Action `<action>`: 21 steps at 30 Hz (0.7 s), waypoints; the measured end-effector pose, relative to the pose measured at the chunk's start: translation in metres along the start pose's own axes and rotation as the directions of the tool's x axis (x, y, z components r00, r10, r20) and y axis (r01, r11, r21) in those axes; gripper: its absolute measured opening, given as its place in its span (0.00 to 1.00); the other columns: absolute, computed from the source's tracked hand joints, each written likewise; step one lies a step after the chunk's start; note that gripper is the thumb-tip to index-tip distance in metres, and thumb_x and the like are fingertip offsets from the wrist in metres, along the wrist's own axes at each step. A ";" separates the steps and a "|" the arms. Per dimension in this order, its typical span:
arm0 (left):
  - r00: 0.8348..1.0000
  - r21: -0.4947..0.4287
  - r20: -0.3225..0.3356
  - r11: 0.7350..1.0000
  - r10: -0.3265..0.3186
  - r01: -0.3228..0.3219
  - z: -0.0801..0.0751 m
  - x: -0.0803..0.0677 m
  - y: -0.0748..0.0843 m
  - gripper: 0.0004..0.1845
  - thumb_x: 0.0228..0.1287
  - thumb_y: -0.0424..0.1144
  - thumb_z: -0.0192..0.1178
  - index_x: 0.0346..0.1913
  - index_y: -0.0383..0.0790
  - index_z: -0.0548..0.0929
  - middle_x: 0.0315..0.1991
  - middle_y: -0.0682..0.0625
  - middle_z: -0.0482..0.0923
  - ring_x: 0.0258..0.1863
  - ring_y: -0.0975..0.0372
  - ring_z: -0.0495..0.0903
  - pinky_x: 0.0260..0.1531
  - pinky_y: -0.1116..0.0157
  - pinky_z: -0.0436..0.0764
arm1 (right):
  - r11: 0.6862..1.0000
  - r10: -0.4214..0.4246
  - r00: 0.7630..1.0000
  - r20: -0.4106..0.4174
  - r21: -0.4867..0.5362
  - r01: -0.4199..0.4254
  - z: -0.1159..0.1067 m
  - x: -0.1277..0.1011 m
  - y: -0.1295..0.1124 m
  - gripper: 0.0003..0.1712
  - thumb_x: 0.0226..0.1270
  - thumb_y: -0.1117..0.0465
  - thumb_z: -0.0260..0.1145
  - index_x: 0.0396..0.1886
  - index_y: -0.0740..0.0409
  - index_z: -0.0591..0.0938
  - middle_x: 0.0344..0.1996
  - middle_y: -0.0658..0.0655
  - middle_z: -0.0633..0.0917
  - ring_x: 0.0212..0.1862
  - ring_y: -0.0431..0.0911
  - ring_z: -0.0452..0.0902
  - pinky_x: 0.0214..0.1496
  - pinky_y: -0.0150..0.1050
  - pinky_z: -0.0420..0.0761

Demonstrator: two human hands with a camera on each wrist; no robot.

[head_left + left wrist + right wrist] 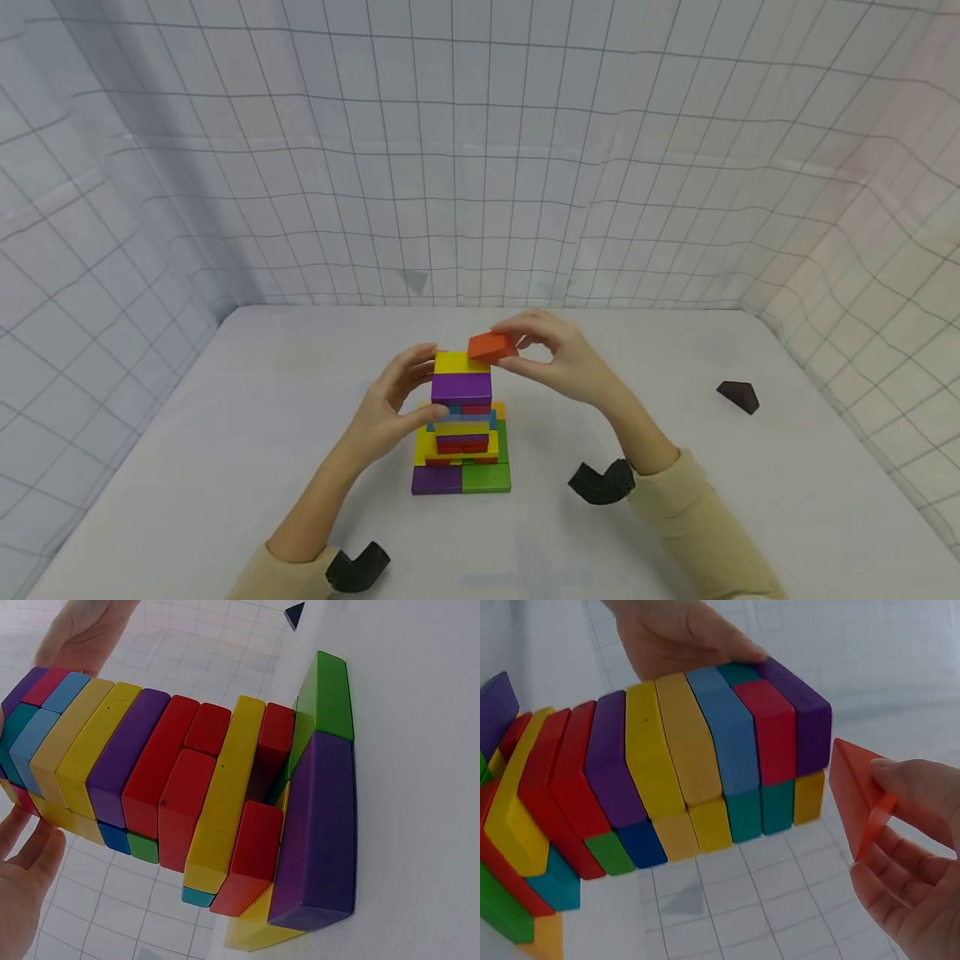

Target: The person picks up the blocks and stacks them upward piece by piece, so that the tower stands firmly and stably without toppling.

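1. Nearest the camera, a purple base block (437, 480) and a green base block (487, 477) lay side by side on the white surface (225, 433), carrying the whole block tower (461, 421); the layers above looked unevenly set, so a sideways nudge could have toppled them.
2. The left hand (393, 408), fingers straight and apart, rested against the tower at 9 o'clock; pressing too hard there might have shifted the upper blocks.
3. The right hand (558, 354) pinched the orange wedge (491, 347) at the tower's top, toward 1 o'clock, beside the yellow top block (459, 362). Set off-centre, the wedge could have slid off.
4. A dark wedge (738, 396) lay well apart at 3 o'clock.
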State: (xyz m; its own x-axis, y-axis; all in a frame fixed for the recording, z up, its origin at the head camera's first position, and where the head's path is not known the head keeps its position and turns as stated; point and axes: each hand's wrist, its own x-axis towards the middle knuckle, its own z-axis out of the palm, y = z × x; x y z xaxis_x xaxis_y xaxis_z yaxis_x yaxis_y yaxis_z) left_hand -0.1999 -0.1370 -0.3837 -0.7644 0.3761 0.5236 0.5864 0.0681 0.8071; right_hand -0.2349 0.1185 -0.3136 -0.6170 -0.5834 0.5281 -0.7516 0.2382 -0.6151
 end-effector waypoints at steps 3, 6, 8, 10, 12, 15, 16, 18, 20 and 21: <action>1.000 0.001 -0.005 1.000 -0.006 0.006 0.000 0.000 0.000 0.36 0.55 0.26 0.61 0.66 0.35 0.59 0.62 0.38 0.63 0.60 0.64 0.66 0.59 0.69 0.67 | 1.000 -0.015 0.999 0.042 0.005 0.015 0.012 0.009 0.001 0.21 0.55 0.66 0.68 0.50 0.61 0.78 0.46 0.55 0.79 0.45 0.44 0.73 0.46 0.42 0.78; 1.000 0.000 -0.005 1.000 -0.012 0.012 0.000 0.000 0.000 0.35 0.55 0.27 0.62 0.66 0.36 0.59 0.63 0.39 0.62 0.59 0.65 0.66 0.58 0.71 0.66 | 1.000 -0.020 0.998 0.059 0.007 0.020 0.020 0.014 0.000 0.21 0.55 0.65 0.68 0.50 0.61 0.78 0.45 0.54 0.79 0.44 0.42 0.74 0.46 0.42 0.78; 1.000 0.000 -0.004 1.000 -0.012 0.012 0.000 0.000 0.001 0.35 0.55 0.26 0.62 0.66 0.36 0.59 0.63 0.39 0.62 0.60 0.64 0.66 0.58 0.70 0.67 | 1.000 -0.023 0.998 0.058 0.010 0.023 0.023 0.017 0.000 0.21 0.55 0.65 0.68 0.50 0.61 0.78 0.45 0.53 0.79 0.43 0.41 0.74 0.46 0.41 0.79; 1.000 0.001 -0.002 1.000 -0.009 0.009 -0.001 0.000 0.002 0.35 0.55 0.26 0.62 0.65 0.35 0.60 0.63 0.40 0.63 0.60 0.62 0.66 0.59 0.69 0.67 | 0.999 -0.031 0.998 0.057 0.012 0.031 0.025 0.019 -0.001 0.21 0.55 0.65 0.68 0.50 0.61 0.78 0.45 0.54 0.79 0.43 0.41 0.74 0.46 0.39 0.78; 1.000 0.000 0.001 1.000 -0.006 0.006 -0.001 0.000 0.002 0.35 0.55 0.26 0.62 0.65 0.34 0.60 0.63 0.41 0.63 0.60 0.61 0.67 0.59 0.67 0.67 | 0.999 -0.041 0.998 0.053 0.015 0.040 0.027 0.020 -0.001 0.21 0.55 0.65 0.68 0.50 0.62 0.78 0.45 0.54 0.79 0.43 0.41 0.74 0.46 0.38 0.78; 1.000 -0.001 0.007 1.000 -0.003 0.003 0.000 0.001 0.002 0.35 0.55 0.26 0.62 0.65 0.32 0.60 0.63 0.41 0.64 0.60 0.60 0.67 0.59 0.63 0.67 | 0.998 -0.054 0.997 0.051 0.021 0.053 0.029 0.021 -0.001 0.21 0.55 0.66 0.68 0.50 0.64 0.78 0.45 0.55 0.79 0.44 0.42 0.74 0.46 0.36 0.78; 1.000 -0.002 0.010 1.000 -0.003 0.003 0.000 0.001 0.002 0.35 0.55 0.26 0.62 0.65 0.33 0.60 0.63 0.41 0.64 0.60 0.60 0.67 0.59 0.61 0.67 | 0.998 -0.055 0.997 0.050 0.022 0.054 0.029 0.021 -0.001 0.22 0.55 0.67 0.68 0.50 0.64 0.77 0.45 0.55 0.79 0.44 0.41 0.74 0.46 0.36 0.78; 1.000 -0.001 0.012 1.000 -0.003 0.003 0.000 0.001 0.002 0.34 0.55 0.26 0.61 0.65 0.34 0.60 0.63 0.41 0.64 0.60 0.61 0.67 0.59 0.60 0.67 | 0.998 -0.057 0.997 0.049 0.023 0.056 0.029 0.020 -0.001 0.22 0.54 0.67 0.68 0.50 0.65 0.77 0.45 0.55 0.79 0.44 0.42 0.74 0.46 0.35 0.78; 1.000 0.003 0.014 1.000 -0.004 0.004 0.000 0.001 0.002 0.34 0.55 0.26 0.61 0.65 0.35 0.61 0.63 0.42 0.64 0.60 0.61 0.67 0.60 0.61 0.67 | 0.998 -0.061 0.997 0.048 0.022 0.060 0.029 0.020 -0.001 0.22 0.54 0.67 0.68 0.51 0.65 0.77 0.45 0.55 0.79 0.45 0.42 0.74 0.45 0.35 0.78; 1.000 0.005 0.015 1.000 -0.006 0.006 0.000 0.001 0.002 0.34 0.55 0.26 0.61 0.65 0.36 0.61 0.63 0.42 0.64 0.60 0.61 0.67 0.60 0.61 0.67 | 0.998 -0.063 0.997 0.047 0.021 0.062 0.029 0.020 -0.001 0.22 0.54 0.67 0.68 0.51 0.65 0.77 0.45 0.55 0.79 0.45 0.42 0.74 0.45 0.35 0.78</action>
State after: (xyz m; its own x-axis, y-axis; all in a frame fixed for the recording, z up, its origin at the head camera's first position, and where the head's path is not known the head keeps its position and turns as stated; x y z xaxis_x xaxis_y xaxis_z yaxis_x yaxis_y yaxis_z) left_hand -0.1999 -0.1363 -0.3816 -0.7636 0.3899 0.5146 0.5834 0.0751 0.8087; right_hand -0.2396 0.0846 -0.3194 -0.5564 -0.6335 0.5377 -0.7836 0.1847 -0.5932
